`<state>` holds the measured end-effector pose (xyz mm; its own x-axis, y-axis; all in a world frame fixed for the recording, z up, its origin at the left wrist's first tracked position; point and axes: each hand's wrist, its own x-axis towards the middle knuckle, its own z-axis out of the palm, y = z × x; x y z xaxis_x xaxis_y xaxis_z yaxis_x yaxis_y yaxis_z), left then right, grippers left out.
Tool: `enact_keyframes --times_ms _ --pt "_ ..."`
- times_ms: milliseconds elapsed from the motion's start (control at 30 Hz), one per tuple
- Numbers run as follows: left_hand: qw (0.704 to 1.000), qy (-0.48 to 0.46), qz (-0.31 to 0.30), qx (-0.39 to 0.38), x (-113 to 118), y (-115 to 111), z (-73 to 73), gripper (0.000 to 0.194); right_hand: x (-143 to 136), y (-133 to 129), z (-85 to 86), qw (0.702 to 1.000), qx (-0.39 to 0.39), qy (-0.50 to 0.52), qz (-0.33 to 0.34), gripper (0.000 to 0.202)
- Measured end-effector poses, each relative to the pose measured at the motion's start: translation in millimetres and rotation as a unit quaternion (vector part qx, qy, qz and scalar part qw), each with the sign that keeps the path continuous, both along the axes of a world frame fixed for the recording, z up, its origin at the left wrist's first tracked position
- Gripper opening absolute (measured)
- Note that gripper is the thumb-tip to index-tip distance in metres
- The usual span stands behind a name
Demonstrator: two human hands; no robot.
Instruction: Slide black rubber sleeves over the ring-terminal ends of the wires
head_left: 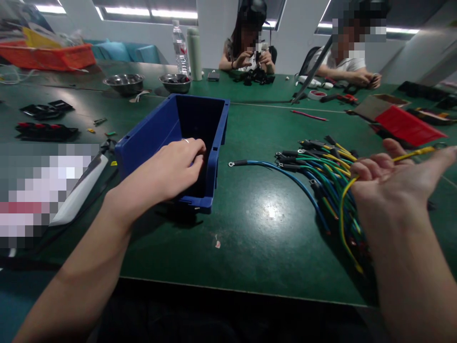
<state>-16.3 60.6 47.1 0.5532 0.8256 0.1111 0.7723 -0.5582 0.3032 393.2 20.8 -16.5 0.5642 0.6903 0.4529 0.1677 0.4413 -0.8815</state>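
My left hand (178, 166) reaches over the near side of a blue bin (143, 138), its fingers curled down inside; whatever they hold is hidden. At the right, my right hand (396, 176) is turned palm up, its fingers curled round a yellow cable (343, 209) that hangs below it and sticks out toward the thumb. Beside that hand lies a pile of blue, green and yellow cables (332, 176) with black sleeves and ring terminals. One blue cable (293, 177) stretches out from the pile toward the bin.
Two metal bowls (124, 85) (175, 84), a bottle (180, 50) and a green flask (194, 55) stand behind the bin. An orange crate (71, 58) is far left, a red box (410, 125) at right. Two people sit across the green table (257, 257).
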Motion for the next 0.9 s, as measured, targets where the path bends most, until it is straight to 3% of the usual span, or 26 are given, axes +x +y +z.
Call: enact_keyframes --times_ms 167,267,400,467,567,767,900 --pt "0.997 -0.052 0.019 0.059 -2 -1 3.2 0.032 -45 0 21.0 0.998 0.056 -0.004 -0.034 0.027" --pt "0.988 -0.113 0.021 0.103 -4 0 5.1 0.029 -90 -6 30.9 0.995 0.088 -0.025 -0.026 0.029" --pt "0.953 -0.234 -0.03 0.189 -4 -5 7.5 0.029 -132 -19 30.4 0.974 -0.002 -0.22 0.054 0.037" --pt "0.937 -0.257 -0.051 0.23 -2 -10 8.5 0.027 -140 -23 27.6 0.948 -0.045 -0.307 0.066 0.04" --pt "0.92 -0.257 -0.076 0.286 1 -16 8.8 0.018 -144 -26 26.4 0.92 -0.045 -0.379 0.085 0.039" --pt "0.929 -0.233 -0.183 0.223 11 -21 4.5 0.02 -152 -35 34.7 0.876 0.023 -0.471 0.098 0.023" --pt "0.938 -0.2 -0.22 0.176 13 -25 3.2 0.023 -156 -40 37.4 0.854 0.086 -0.508 0.07 0.013"
